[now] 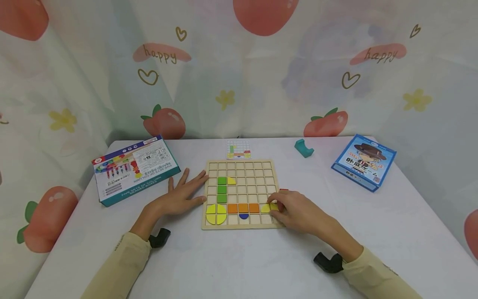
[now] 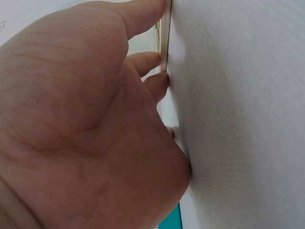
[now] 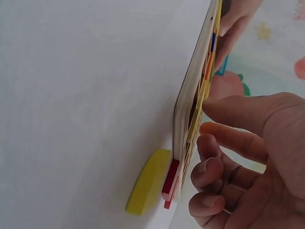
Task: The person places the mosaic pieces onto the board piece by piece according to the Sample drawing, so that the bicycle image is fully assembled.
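Observation:
A wooden grid board lies flat on the table. My left hand rests with spread fingers at its left edge; in the left wrist view its fingertips meet the board's side. At the lower right, my right hand pinches a yellow piece between thumb and forefinger, low in the grid. Beside that sits another yellow piece, then a row of orange squares. A blue half-round, a yellow circle of quarter pieces, green squares and a yellow quarter fill other cells.
Behind the board lies a pattern card. Red pieces and a loose yellow piece are by its right side. A teal curved block is farther back. Boxes stand left and right.

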The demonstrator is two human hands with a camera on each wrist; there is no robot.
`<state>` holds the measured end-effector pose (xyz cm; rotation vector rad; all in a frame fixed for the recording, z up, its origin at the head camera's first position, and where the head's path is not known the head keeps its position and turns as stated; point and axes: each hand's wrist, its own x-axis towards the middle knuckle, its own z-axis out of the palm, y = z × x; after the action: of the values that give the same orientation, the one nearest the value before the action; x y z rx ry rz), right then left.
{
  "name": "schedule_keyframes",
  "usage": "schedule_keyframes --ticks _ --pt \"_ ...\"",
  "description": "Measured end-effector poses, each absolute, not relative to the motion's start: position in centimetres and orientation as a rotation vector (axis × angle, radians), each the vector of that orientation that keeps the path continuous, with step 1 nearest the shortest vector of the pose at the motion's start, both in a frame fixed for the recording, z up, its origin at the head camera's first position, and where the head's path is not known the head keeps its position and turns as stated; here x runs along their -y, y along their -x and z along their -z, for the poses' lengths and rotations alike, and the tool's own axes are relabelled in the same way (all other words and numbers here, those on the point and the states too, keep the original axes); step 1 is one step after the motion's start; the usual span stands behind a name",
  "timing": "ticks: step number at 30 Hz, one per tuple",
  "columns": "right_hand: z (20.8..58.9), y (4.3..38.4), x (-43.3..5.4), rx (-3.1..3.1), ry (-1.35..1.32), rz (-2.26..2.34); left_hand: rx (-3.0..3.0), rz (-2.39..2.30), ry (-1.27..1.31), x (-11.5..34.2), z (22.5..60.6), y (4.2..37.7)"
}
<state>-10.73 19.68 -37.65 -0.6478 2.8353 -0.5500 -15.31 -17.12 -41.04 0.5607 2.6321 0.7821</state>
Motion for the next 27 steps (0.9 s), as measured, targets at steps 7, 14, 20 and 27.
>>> schedule_keyframes --ticks 7,14,20,27 --pt "36.9 10.0 -21.3 -2.855 0.663 0.587 -2.637 -0.769 -0.558 17.1 40.9 15.2" --pt "36.2 9.1 -23.5 -2.837 0.626 0.603 -2.636 -0.761 -0.562 17.1 40.9 15.2" --pt "36.2 8.1 -25.4 -2.783 0.588 0.592 -2.633 -0.775 -0.562 17.1 40.9 15.2" --pt "36.6 7.1 -27.1 -2.726 0.577 0.565 -2.635 -0.772 -0.563 17.1 41.0 15.2"
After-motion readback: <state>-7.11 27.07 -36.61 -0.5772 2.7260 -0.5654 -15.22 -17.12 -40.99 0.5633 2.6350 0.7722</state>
